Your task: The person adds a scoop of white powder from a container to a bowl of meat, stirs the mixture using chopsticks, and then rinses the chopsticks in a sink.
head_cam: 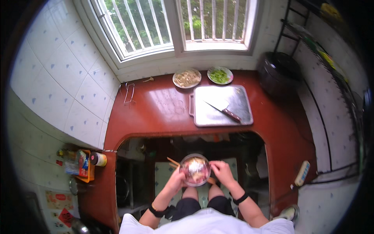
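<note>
My left hand (176,179) grips the left side of a round bowl (209,172) in front of my body. Pinkish pieces that look like raw meat, with a white powdery patch on top, fill the bowl (199,175). Wooden chopsticks (173,161) stick out at its left, by my left hand. The fingertips of my right hand (221,172) are at the bowl's right rim; whether they pinch it cannot be told. Beyond, a kitchen knife (232,115) lies on a metal-topped cutting board (204,117) on the red counter (152,122).
Behind the board stand a plate of pale sliced food (187,78) and a plate of chopped greens (219,76). A dark lidded pot (277,73) is at the back right. A wire rack (128,93), a jar (99,159), an orange basket (91,172) and a power strip (302,173) line the sides.
</note>
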Demonstrator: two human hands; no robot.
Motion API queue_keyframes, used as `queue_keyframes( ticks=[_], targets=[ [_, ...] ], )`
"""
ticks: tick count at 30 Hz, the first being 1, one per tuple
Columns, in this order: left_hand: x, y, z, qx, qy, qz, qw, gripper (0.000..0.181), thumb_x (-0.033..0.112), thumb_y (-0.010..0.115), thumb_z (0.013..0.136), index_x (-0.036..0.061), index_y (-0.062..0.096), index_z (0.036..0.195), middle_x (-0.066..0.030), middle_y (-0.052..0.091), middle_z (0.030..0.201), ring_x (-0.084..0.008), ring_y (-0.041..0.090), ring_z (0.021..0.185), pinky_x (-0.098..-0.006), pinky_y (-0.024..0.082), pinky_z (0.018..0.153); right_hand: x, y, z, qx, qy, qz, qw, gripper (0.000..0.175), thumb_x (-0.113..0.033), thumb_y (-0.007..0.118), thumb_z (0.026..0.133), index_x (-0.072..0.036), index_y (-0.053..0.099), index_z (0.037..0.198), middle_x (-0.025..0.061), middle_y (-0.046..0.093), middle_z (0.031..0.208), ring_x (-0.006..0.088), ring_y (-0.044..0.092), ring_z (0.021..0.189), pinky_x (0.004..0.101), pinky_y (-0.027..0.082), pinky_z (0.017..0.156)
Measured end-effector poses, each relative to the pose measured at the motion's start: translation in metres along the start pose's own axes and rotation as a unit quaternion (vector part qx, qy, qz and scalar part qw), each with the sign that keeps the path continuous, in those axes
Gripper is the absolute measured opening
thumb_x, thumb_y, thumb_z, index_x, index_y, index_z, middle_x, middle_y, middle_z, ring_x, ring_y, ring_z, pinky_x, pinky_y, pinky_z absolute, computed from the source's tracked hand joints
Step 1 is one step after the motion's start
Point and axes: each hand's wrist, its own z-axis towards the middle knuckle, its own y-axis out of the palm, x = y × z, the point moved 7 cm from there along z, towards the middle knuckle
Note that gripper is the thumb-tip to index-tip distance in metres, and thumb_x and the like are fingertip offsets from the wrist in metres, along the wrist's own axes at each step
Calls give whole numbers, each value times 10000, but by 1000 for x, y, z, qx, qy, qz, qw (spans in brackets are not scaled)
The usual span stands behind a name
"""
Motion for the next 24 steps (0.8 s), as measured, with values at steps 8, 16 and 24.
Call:
queue_keyframes(
  ticks=[8, 16, 24],
  targets=[
    [51, 113, -55, -127, -17, 13, 992, 669, -13, 378, 657, -3, 310, 1322, -168, 491, 1239, -299, 580, 1054, -469, 539, 811, -174, -169, -65, 207, 4, 11, 978, 137, -9, 596, 813, -10, 662, 933, 103, 629, 782, 183, 607, 689, 270, 471, 637],
    [-17, 172, -104, -289, -162, 153, 931, 636, -18, 348, 724, 41, 281, 1353, -132, 441, 1264, -266, 512, 1115, -454, 521, 840, -209, -154, -185, 313, 26, -176, 933, 165, -37, 664, 734, -22, 656, 899, 75, 588, 795, 249, 562, 775, 341, 452, 708],
    [-101, 203, -190, -407, -273, 293, 821, 633, -47, 319, 752, 58, 269, 1375, -136, 464, 1258, -285, 544, 1082, -468, 524, 821, -230, -135, -341, 413, 174, -238, 862, 192, -57, 680, 721, -49, 666, 912, 54, 551, 806, 228, 541, 789, 338, 440, 709]
  ],
)
